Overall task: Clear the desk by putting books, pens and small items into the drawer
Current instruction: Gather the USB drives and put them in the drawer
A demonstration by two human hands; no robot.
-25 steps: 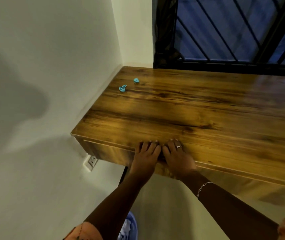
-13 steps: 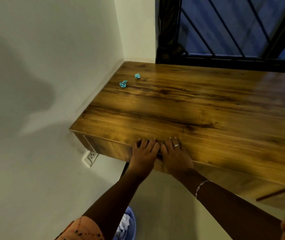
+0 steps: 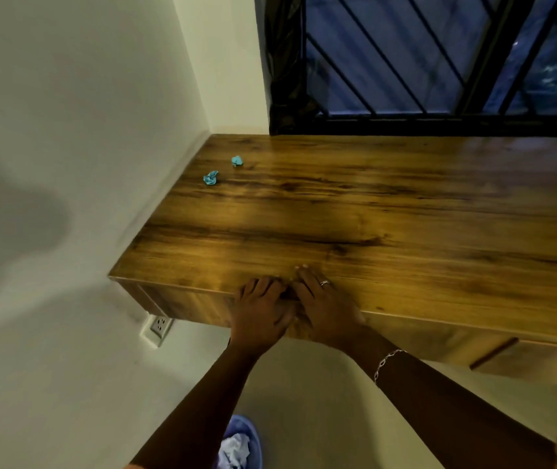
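Observation:
A wooden desk (image 3: 388,211) fills the corner under a window. Two small crumpled teal bits lie on its far left: one (image 3: 211,178) near the wall, the other (image 3: 237,160) just behind it. My left hand (image 3: 260,309) and my right hand (image 3: 324,304) lie side by side, touching, flat against the left drawer front (image 3: 185,304) and the desk's front edge. The fingers reach over the top edge and hold nothing. That drawer front sits flush under the top. No books or pens are visible on the desk.
A second drawer front with a dark bar handle (image 3: 493,357) is to the right. A wall socket (image 3: 159,328) sits under the desk's left corner. A blue basket with cloth (image 3: 241,445) stands on the floor below. A black window grille (image 3: 439,79) backs the desk.
Both hands stay on the front edge; the right fingers have slid a little further onto the top. The view has tilted, showing the right drawer's handle.

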